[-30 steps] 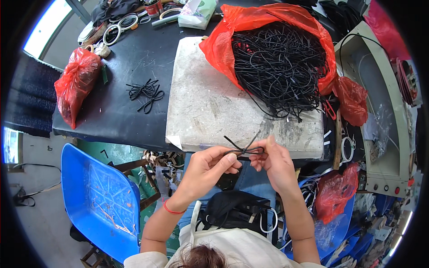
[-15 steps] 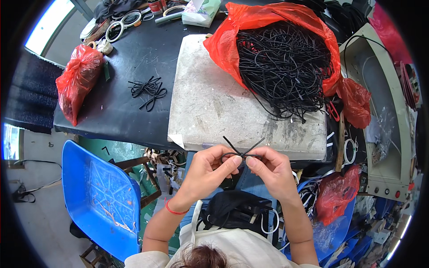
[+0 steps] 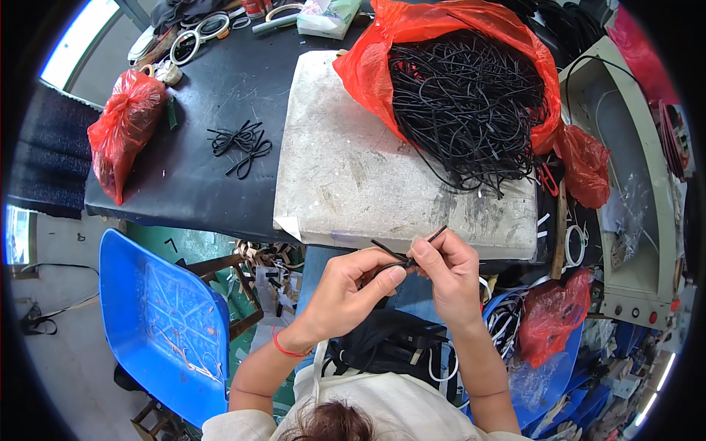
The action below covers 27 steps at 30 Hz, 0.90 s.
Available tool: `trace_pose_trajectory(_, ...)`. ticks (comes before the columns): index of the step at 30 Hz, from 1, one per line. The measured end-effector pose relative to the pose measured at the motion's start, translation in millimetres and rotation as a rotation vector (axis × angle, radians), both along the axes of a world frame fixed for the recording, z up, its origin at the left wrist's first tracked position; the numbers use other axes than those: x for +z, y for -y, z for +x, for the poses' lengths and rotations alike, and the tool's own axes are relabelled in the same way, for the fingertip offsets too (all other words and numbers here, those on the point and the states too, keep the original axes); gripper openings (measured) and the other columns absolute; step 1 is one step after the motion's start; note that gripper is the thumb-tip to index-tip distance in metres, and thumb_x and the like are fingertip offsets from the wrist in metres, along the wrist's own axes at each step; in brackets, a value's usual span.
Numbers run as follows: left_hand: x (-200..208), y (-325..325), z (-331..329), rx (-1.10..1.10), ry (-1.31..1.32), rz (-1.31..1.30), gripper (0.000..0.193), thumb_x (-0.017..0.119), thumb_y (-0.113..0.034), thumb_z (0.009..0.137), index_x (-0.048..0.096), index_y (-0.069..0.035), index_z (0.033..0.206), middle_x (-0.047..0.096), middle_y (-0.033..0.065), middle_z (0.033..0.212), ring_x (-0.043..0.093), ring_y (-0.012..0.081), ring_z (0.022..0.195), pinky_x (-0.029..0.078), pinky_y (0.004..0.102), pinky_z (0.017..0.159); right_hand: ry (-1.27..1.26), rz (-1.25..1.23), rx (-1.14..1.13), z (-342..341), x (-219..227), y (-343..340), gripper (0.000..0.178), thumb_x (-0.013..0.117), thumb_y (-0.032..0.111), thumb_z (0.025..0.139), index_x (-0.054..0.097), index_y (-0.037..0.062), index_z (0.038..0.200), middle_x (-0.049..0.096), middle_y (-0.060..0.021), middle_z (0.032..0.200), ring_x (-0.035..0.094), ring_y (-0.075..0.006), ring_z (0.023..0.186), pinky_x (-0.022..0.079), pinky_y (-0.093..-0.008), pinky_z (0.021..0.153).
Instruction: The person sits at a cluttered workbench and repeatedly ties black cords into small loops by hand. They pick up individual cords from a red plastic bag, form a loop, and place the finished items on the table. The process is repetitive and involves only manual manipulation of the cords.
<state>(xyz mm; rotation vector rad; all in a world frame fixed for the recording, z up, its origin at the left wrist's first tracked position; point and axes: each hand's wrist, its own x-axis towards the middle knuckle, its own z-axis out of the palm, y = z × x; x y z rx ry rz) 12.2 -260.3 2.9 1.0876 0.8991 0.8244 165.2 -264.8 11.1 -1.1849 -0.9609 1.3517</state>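
Between both hands, just in front of the grey board's near edge, is a thin black cord (image 3: pixel 390 251) tied in a bow. My left hand (image 3: pixel 351 285) pinches a loop of it, thumb against forefinger. On the other side my right hand (image 3: pixel 450 275) grips the bow close to its knot, and one cord end pokes up above the fingers. The knot is partly covered by fingertips. Several finished-looking black cord bows (image 3: pixel 241 147) lie in a small heap on the dark table. A red plastic bag (image 3: pixel 360 70) stands open on the board, full of tangled black cords (image 3: pixel 467 110).
The grey board (image 3: pixel 331 169) rests on the black table (image 3: pixel 213 81). A tied red bag (image 3: pixel 125 125) is at the left, near tape rolls (image 3: pixel 185 48). A blue plastic chair (image 3: pixel 165 316) stands below left. At right are a metal machine housing (image 3: pixel 632 294) and another red bag (image 3: pixel 555 316).
My right hand has shifted from the right loop up to the knot, its thumb now pressing there. The left hand keeps its loop, and the bow has tilted.
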Motion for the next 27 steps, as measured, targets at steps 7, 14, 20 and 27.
trace_pose_trajectory(7, 4.3, -3.0, -7.6, -0.043, -0.282, 0.351, 0.016, 0.058, -0.012, 0.085, 0.062, 0.003, 0.088, 0.06, 0.005, 0.073, 0.054, 0.0076, 0.062, 0.043, 0.0215, 0.054, 0.082, -0.038, 0.007, 1.9, -3.0, 1.6, 0.02, 0.059, 0.016, 0.086, 0.056, 0.0012, 0.073, 0.053, 0.0012, 0.061, 0.044, -0.0027, 0.056, 0.035, -0.0185, 0.05)
trace_pose_trajectory(14, -3.4, -21.0, -10.9, -0.092, -0.192, 0.17, 0.02, 0.059, -0.015, 0.084, 0.062, 0.003, 0.089, 0.062, 0.0069, 0.075, 0.056, 0.0099, 0.066, 0.045, 0.0242, 0.062, 0.057, -0.047, 0.081, 10.1, -3.5, -0.2, 0.017, 0.057, 0.016, 0.087, 0.059, -0.0004, 0.092, 0.057, -0.0005, 0.073, 0.048, -0.0035, 0.063, 0.038, -0.0179, 0.055)
trace_pose_trajectory(20, -8.9, -16.4, -6.1, -0.063, -0.016, 0.017, 0.024, 0.06, -0.018, 0.084, 0.061, 0.005, 0.092, 0.064, 0.0073, 0.08, 0.058, 0.0107, 0.071, 0.046, 0.0243, 0.066, 0.073, 0.026, 0.073, 8.3, 1.5, 1.0, 0.015, 0.057, 0.012, 0.086, 0.058, -0.0019, 0.092, 0.058, -0.0021, 0.077, 0.049, -0.0048, 0.066, 0.04, -0.0189, 0.058)
trace_pose_trajectory(27, -2.9, -14.1, 3.0, -0.026, -0.359, 0.282, 0.018, 0.061, -0.012, 0.081, 0.061, 0.002, 0.092, 0.063, 0.0083, 0.078, 0.057, 0.0076, 0.067, 0.044, 0.0224, 0.057, 0.445, 0.101, 0.075, 6.0, -10.0, 3.1, 0.012, 0.058, 0.011, 0.085, 0.058, -0.0014, 0.087, 0.058, -0.0021, 0.076, 0.049, -0.004, 0.061, 0.04, -0.0194, 0.054)
